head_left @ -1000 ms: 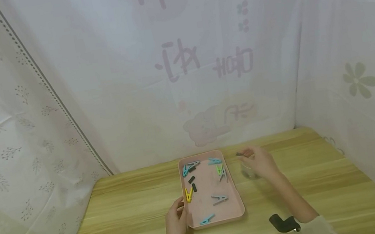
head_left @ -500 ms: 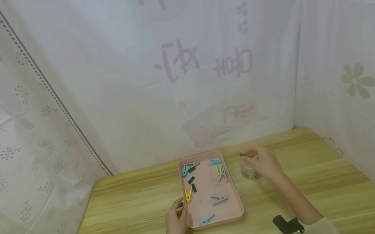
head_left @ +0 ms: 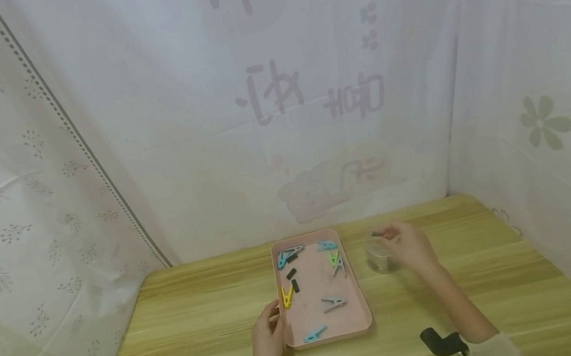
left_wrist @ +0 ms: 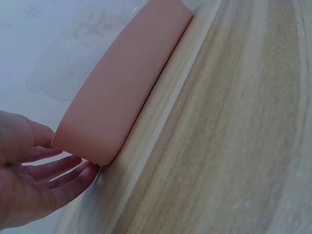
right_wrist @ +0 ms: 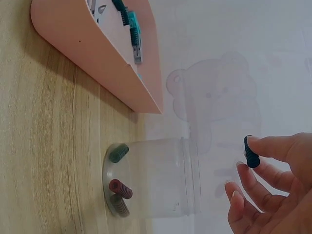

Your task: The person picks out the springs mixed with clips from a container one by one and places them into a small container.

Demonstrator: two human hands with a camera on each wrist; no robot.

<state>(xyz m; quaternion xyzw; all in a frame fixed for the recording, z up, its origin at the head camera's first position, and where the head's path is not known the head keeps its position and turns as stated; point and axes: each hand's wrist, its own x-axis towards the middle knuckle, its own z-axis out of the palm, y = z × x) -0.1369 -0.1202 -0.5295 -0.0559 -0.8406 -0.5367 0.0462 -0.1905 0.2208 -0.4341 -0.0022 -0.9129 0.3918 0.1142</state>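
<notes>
My right hand (head_left: 411, 248) pinches a small dark green ribbed cylinder (right_wrist: 251, 152) between thumb and fingertips. It holds the piece at the mouth of a clear plastic cup (right_wrist: 163, 170), which stands on the table right of the pink tray (head_left: 317, 315). Inside the cup lie a green ribbed cylinder (right_wrist: 119, 153), a dark red one (right_wrist: 122, 189) and a greyish one (right_wrist: 119, 206). At the tray's near left side, my left hand (left_wrist: 34, 170) grips the wall, thumb by the rim and fingers at the bottom edge.
Clothespins lie scattered in the tray, among them a yellow clothespin (head_left: 287, 297), a light green clothespin (head_left: 334, 258) and a blue clothespin (head_left: 315, 333). Dark cylinders (head_left: 291, 274) lie along its left side. Printed curtains (head_left: 193, 155) stand behind the wooden table (head_left: 190, 321).
My right hand has shifted slightly right with the ribbed cylinder, from left of the cup to its mouth. The left hand and tray stay in place.
</notes>
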